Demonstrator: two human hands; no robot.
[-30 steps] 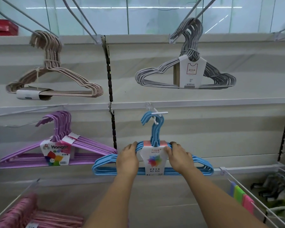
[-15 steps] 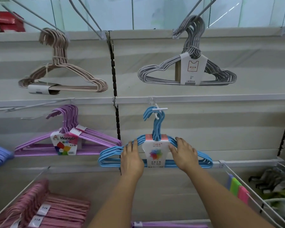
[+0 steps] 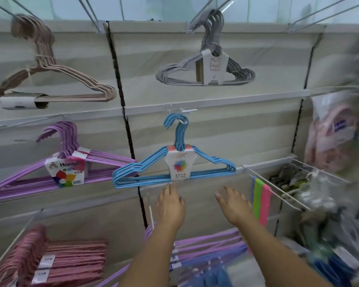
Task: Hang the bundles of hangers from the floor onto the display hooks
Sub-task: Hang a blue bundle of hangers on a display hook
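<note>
A blue bundle of hangers (image 3: pixel 145 172) with a white paper label hangs by its hooks from a white display hook (image 3: pixel 184 111) at the centre of the wall. My left hand (image 3: pixel 170 206) is just below the bundle, fingers straight and pointing up, holding nothing; its fingertips are level with the label's lower edge. My right hand (image 3: pixel 234 204) is lower right of the bundle, fingers spread, holding nothing. More bundles in purple and blue (image 3: pixel 207 247) lie low down behind my forearms.
A purple bundle (image 3: pixel 29 179) hangs left, a beige bundle (image 3: pixel 56 79) upper left, a grey bundle (image 3: pixel 174 73) above centre. Pink bundles (image 3: pixel 66 257) are stacked lower left. A wire rack (image 3: pixel 294 183) with green and pink items juts out right. Long bare hooks project overhead.
Both hands have let go of the blue bundle and dropped below it; the bundle now hangs free on its hook. The view has tilted down and right.
</note>
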